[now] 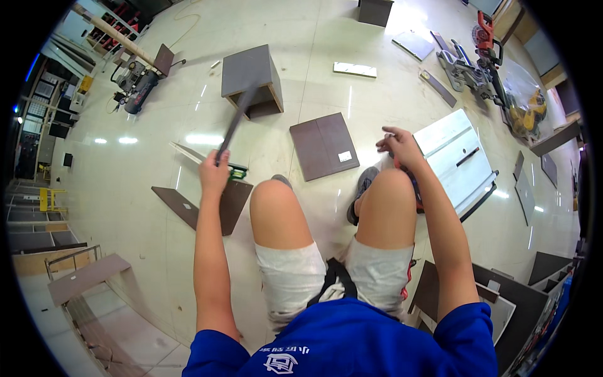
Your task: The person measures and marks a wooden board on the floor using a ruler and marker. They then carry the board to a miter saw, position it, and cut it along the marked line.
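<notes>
Left hand (215, 173): fingers clenched round straight dark strip (237, 119), far end blurred before boxy cabinet (242, 66). Right hand (402, 147) empty, half-spread near table saw (449, 157) edge, pale metal top; glossy floor (317, 81) gives room between.

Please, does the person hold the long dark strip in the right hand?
No, the left hand grips the long dark strip, while the right hand is away from it, near the pale-topped machine.
</notes>
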`<state>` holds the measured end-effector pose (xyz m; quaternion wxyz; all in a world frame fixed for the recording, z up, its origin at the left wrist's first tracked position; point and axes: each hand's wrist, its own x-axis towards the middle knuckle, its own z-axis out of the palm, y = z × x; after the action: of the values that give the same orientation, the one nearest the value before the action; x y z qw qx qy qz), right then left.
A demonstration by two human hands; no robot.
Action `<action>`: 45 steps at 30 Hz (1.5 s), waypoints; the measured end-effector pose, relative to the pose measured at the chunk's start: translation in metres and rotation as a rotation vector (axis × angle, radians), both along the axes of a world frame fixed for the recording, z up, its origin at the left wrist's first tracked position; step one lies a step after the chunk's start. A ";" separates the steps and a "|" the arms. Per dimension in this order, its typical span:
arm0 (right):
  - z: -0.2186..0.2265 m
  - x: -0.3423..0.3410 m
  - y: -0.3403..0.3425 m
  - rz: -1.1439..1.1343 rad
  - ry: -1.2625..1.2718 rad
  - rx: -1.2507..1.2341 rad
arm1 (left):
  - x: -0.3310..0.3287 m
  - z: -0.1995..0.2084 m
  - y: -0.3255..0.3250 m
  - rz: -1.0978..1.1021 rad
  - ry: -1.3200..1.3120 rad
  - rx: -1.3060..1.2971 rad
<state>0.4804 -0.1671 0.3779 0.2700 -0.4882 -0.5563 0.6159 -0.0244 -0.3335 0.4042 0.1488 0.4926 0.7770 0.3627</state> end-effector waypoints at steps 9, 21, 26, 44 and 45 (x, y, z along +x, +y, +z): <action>-0.205 -0.014 0.038 0.154 -0.294 -0.135 | -0.028 -0.241 0.054 -0.100 -0.102 -0.380; -0.341 -0.012 0.083 0.193 -0.608 -0.020 | -0.072 -0.390 0.154 -0.001 -0.452 -0.567; -0.359 -0.035 0.083 0.156 -0.598 -0.018 | -0.091 -0.414 0.175 -0.099 -0.121 -0.681; -0.379 -0.084 0.085 -0.192 -0.641 -0.038 | 0.123 -0.405 0.172 0.029 -0.332 -0.808; -0.378 -0.088 0.085 -0.207 -0.649 -0.080 | 0.132 -0.407 0.172 0.098 -0.317 -0.791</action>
<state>0.3922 -0.0820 -0.0005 0.1206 -0.7229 -0.5359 0.4191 0.1080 -0.1618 -0.0033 0.4262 0.2982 0.8464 0.1145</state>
